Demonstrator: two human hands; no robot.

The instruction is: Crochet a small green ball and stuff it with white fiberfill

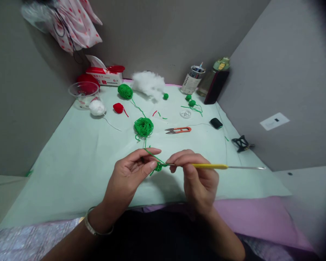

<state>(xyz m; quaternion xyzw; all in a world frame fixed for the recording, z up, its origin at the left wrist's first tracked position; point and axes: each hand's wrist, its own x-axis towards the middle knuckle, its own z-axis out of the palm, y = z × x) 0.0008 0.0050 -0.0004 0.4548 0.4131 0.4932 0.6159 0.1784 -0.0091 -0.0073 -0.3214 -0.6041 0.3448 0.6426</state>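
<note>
Between thumb and fingers, my left hand pinches a small green crochet piece. Green yarn runs over its raised index finger and back to a loose green yarn ball. My right hand is closed around the yellow grip of a crochet hook. One thin metal end of the hook points right, past the hand; the other meets the green piece, where the stitches are too small to make out. Beyond the hands lie orange thread snips, with their blades towards the left.
Behind stand a tissue box, clear plastic tub, white stuffing, pen holder and bottle. Red and white yarn balls lie left. On the right are a black case and black claw clip. Grey partitions enclose the table.
</note>
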